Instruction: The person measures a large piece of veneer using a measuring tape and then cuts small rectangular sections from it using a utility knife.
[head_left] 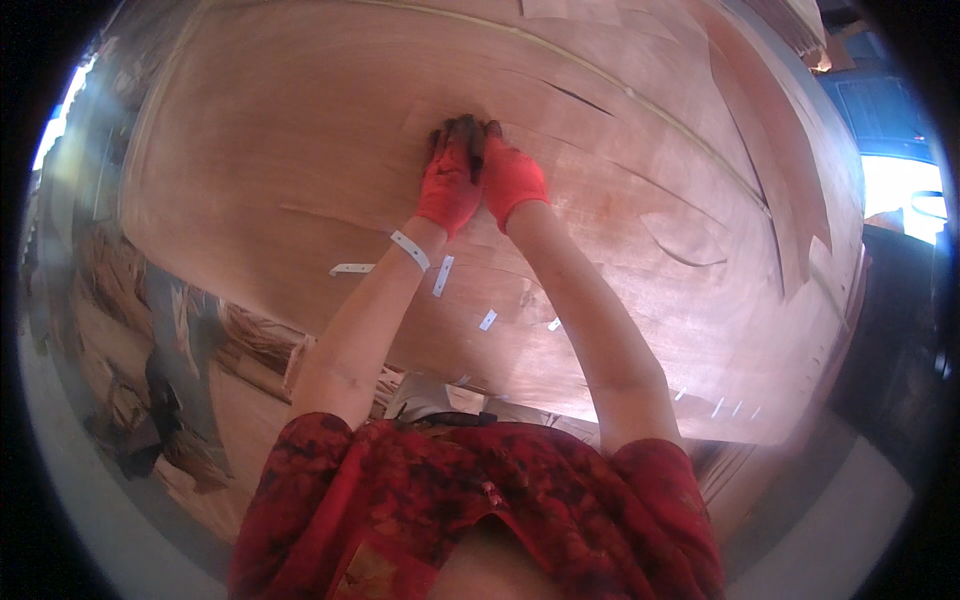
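Note:
My left hand (pixel 452 175) and my right hand (pixel 510 175), in red gloves with dark fingertips, are side by side, touching, on a large pale wood veneer sheet (pixel 300 150). The left hand’s fingers lie along the surface; the right hand’s fingers bend inward against the left, and whatever is under them is hidden. Short white perforated tape strips (pixel 441 276) are scattered below the hands. Another white strip (pixel 409 250) lies across my left wrist. Thin cracks and loose slivers (pixel 690 260) mark the veneer around them.
Torn veneer scraps and stacks (pixel 230 380) lie below the sheet at the left. A darker veneer strip (pixel 760 140) and a long pale band run along the upper right. A dark object (pixel 890 310) stands beyond the right edge, beside a bright opening.

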